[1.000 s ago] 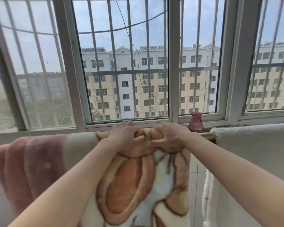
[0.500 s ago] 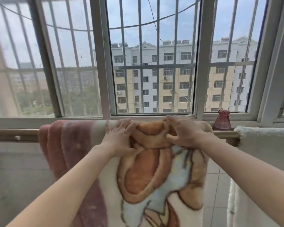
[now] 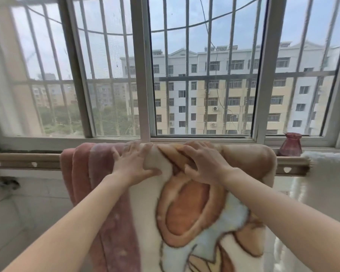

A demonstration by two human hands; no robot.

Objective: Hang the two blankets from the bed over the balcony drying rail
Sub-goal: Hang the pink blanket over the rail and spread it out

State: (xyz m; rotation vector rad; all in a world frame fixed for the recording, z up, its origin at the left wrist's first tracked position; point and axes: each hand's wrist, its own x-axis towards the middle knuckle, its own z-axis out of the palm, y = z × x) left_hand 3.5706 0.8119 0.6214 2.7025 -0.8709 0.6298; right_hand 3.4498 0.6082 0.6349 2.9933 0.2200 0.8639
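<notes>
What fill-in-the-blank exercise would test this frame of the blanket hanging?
1. The patterned blanket drapes over the wooden ___.
2. The left hand and right hand rest on the ___ blanket, not the white blanket.
3. The red vase stands on the ___.
Missing: rail; patterned; windowsill.

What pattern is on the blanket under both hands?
The blanket bears an orange, cream and pale-blue cartoon print, pink bands at left; head view.

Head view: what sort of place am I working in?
Likely an enclosed flat balcony, several floors up: barred windows face apartment blocks, a wooden drying rail runs beneath them, and a patterned blanket hangs over it.
</notes>
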